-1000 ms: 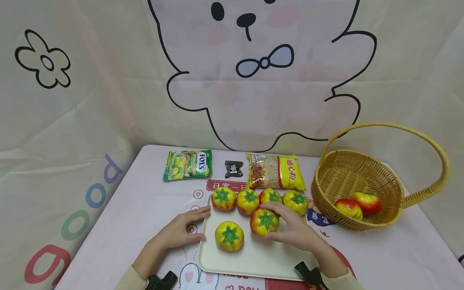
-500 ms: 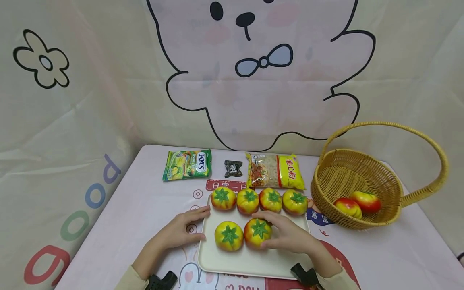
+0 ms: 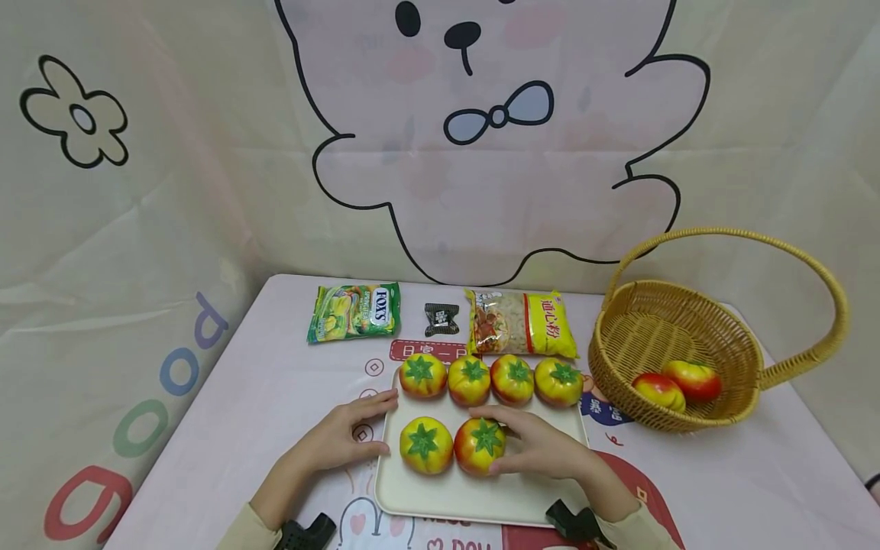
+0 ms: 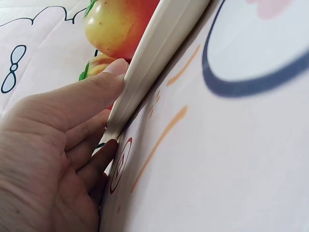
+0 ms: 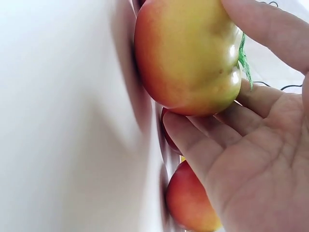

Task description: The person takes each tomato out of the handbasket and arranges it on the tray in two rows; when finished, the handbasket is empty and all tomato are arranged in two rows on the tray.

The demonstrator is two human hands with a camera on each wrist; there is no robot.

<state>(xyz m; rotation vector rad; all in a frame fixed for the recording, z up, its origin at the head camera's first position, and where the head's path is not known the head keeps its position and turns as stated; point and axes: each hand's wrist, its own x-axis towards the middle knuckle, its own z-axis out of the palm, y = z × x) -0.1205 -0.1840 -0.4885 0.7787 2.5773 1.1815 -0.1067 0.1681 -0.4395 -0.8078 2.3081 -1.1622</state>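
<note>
In the head view, my right hand (image 3: 543, 444) holds a red-and-yellow toy tomato (image 3: 479, 447) with a green star-shaped top, thumb on its near side and fingers on its far side. That tomato sits against a second, yellower toy tomato (image 3: 426, 445) on the cream tray (image 3: 481, 500). A row of several more toy tomatoes (image 3: 512, 380) lines the tray's far edge. At the tray's left rim, my left hand (image 3: 340, 434) rests its thumb and fingertips. The right wrist view shows the held tomato (image 5: 188, 58) low over the tray, between thumb and fingers.
A wicker basket (image 3: 632, 321) with a tall handle stands at the right, two red-and-yellow toy fruits (image 3: 693, 380) inside. Along the back lie a green candy bag (image 3: 354, 312), a small black packet (image 3: 441, 319) and a yellow pasta bag (image 3: 522, 324).
My right hand has moved the tomato left and toward me, out from the back row to beside the yellower one, which has shifted slightly left. The left hand has stayed at the rim.
</note>
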